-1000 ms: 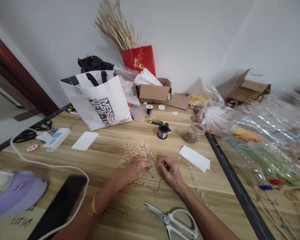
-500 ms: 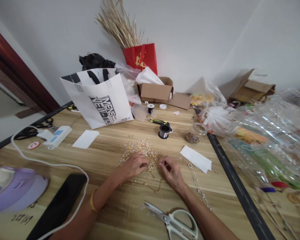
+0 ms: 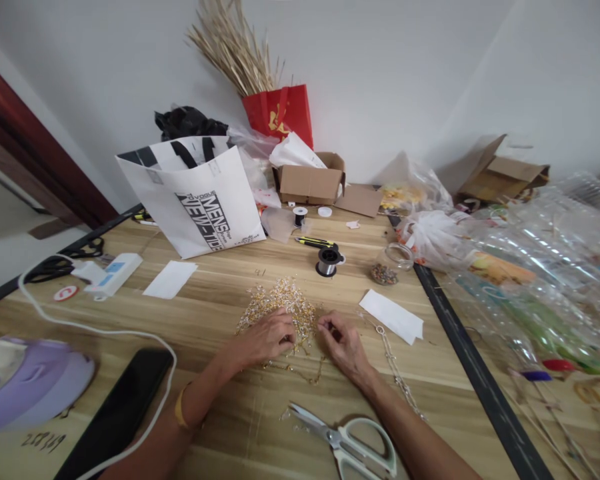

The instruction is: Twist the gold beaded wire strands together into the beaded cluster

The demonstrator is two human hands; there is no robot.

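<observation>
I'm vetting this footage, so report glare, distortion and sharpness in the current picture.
Head view: glare streaks the clear plastic packaging at right; head view: the purple-and-white plastic object at the left edge seems stretched by the wide lens; head view: individual pieces blend together in the pile of tiny gold and clear beads.

Loose heap of gold-and-clear beads [image 3: 283, 295]

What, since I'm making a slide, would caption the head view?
Left hand at a bead pile, right hand beside it, scissors nearer the camera, silvery spool beyond.
</observation>
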